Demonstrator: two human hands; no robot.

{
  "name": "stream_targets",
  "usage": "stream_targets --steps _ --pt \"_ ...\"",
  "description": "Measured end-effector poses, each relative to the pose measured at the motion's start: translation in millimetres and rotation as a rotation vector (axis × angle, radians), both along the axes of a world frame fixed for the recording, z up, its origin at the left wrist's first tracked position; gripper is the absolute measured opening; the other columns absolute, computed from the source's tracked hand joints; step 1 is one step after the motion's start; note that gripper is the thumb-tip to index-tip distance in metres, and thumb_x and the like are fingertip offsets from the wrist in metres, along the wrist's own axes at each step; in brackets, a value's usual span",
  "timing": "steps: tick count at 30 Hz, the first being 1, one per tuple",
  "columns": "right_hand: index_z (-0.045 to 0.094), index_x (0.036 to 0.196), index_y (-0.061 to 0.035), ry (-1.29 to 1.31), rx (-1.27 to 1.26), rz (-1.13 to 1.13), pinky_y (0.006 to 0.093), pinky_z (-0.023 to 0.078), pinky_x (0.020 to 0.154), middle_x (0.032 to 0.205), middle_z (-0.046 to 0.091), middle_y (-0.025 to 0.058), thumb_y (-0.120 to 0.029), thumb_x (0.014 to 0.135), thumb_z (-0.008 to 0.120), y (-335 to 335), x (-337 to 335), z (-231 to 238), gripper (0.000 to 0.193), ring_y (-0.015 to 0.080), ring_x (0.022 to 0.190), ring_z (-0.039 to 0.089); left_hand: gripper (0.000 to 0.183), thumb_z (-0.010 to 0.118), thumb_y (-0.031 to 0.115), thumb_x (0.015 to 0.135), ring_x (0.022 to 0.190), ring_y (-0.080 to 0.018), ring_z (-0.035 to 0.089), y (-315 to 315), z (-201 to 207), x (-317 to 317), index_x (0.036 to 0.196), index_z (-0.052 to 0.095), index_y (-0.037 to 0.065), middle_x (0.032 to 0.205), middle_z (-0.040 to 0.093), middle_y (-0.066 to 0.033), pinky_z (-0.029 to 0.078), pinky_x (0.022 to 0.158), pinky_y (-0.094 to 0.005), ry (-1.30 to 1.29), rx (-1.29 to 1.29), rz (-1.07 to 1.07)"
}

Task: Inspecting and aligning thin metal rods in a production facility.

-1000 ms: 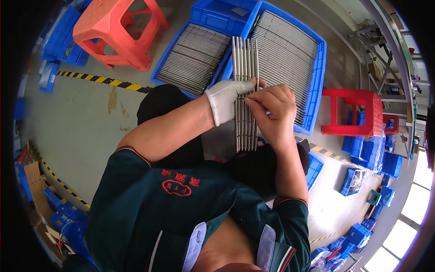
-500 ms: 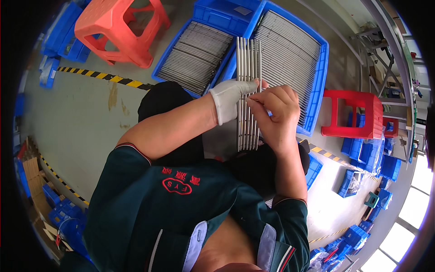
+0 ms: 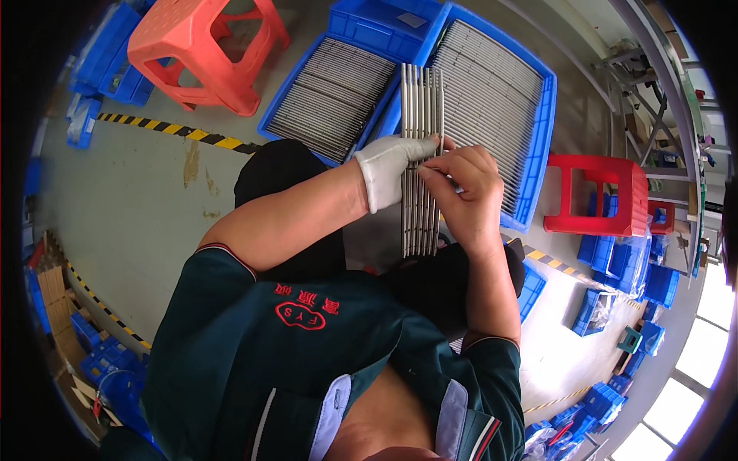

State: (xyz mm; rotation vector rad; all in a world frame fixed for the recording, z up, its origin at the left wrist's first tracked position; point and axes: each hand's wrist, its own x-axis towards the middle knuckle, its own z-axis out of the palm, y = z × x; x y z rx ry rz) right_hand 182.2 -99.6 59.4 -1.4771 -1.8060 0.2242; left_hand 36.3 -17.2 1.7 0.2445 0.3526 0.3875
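A row of several slim, shiny metal rods (image 3: 420, 219) lies side by side, lengthwise in front of me, in my left hand (image 3: 388, 167). That hand wears a whitish glove and is closed round the rods' middle, its fingertips showing past their right edge. My bare right hand (image 3: 470, 188) comes in from the right, thumb and index finger pinched together over the rods near dark marks on them. Whatever is between those fingertips is too small to make out. Beyond the hands, a blue bin (image 3: 547, 115) holds many similar rods (image 3: 492, 88) in a layer.
A second blue bin (image 3: 288, 96) with rods stands left of the first, an orange-red stool (image 3: 188, 50) farther left. To the right are a red stool (image 3: 632, 196), a metal rack (image 3: 676, 107) and more blue bins (image 3: 592, 311). Yellow-black tape (image 3: 181, 132) marks the floor.
My right hand has shifted slightly left, its fingers drawn a little closer together over the rods. The left hand and the rods stay nearly in place.
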Motion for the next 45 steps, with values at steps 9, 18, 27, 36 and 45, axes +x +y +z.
stream_targets --steps 9,18,27,36,45 --pt "0.076 0.085 -0.0109 -0.174 0.108 0.040 0.0410 0.046 0.082 0.084 0.069 0.0017 -0.009 0.072 0.084 4 -10 -10 0.015 0.0267 0.085 0.063 0.021 0.057 0.022 0.109 0.094 -0.0154 0.068 -4 0 5 0.117 0.066 0.005 0.106 0.069 -0.0060 0.058 0.086 -0.0303 0.093 -0.020 0.074" --pt "0.074 0.086 -0.0033 -0.035 0.080 -0.078 0.0351 0.047 0.074 0.081 0.070 0.0058 -0.001 0.080 0.079 -13 17 18 0.007 0.0228 0.079 0.062 0.023 0.059 0.018 0.107 0.103 -0.0296 0.072 6 8 -2 0.126 0.061 0.006 0.115 0.069 -0.0132 0.063 0.091 -0.0488 0.134 0.027 0.083" --pt "0.075 0.085 -0.0016 -0.027 0.019 -0.046 0.0350 0.050 0.074 0.082 0.070 0.0067 -0.001 0.082 0.079 -15 20 0 0.006 0.0231 0.079 0.063 0.028 0.057 0.009 0.105 0.117 -0.0401 0.069 20 30 -8 0.133 0.056 0.009 0.128 0.068 -0.0200 0.061 0.093 -0.0553 0.324 0.092 0.194" --pt "0.075 0.084 -0.0045 -0.170 0.082 -0.026 0.0365 0.049 0.072 0.081 0.069 0.0055 -0.004 0.079 0.081 -13 17 0 0.008 0.0248 0.078 0.062 0.027 0.056 0.009 0.106 0.115 -0.0400 0.070 19 32 -8 0.133 0.055 0.008 0.128 0.068 -0.0197 0.061 0.095 -0.0552 0.339 0.052 0.198" --pt "0.075 0.084 -0.0051 -0.183 0.070 -0.010 0.0365 0.049 0.072 0.082 0.071 0.0051 -0.004 0.079 0.081 -12 16 3 0.008 0.0248 0.078 0.062 0.028 0.057 0.010 0.106 0.114 -0.0396 0.070 18 32 -8 0.134 0.055 0.008 0.126 0.068 -0.0192 0.061 0.096 -0.0546 0.356 0.056 0.209"
